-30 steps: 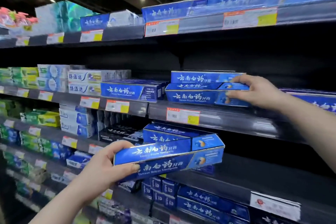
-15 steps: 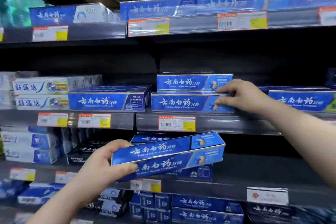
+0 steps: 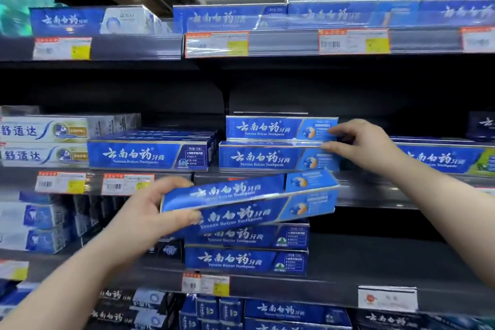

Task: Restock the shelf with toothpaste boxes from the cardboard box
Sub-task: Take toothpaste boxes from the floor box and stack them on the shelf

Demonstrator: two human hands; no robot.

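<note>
My left hand (image 3: pixel 146 218) grips the left end of two stacked blue toothpaste boxes (image 3: pixel 254 201), held level in front of the middle shelf's edge. Two more blue boxes sit stacked on the middle shelf (image 3: pixel 375 190): an upper box (image 3: pixel 270 128) and a lower box (image 3: pixel 265 157). My right hand (image 3: pixel 359 143) touches the right ends of these shelved boxes, thumb on the upper one and fingers at the lower one. The cardboard box is out of view.
Blue boxes lie left (image 3: pixel 147 155) and right (image 3: pixel 442 159) of the stack, white boxes (image 3: pixel 42 142) further left. The top shelf (image 3: pixel 281 41) carries more blue boxes. Below, two blue boxes (image 3: pixel 246 249) stand with dark bare shelf to their right. Price tags line the edges.
The view has swung right and moved closer. My left hand has lifted its two boxes up toward the middle shelf's edge. My right hand stays at the right ends of the shelved stack.
</note>
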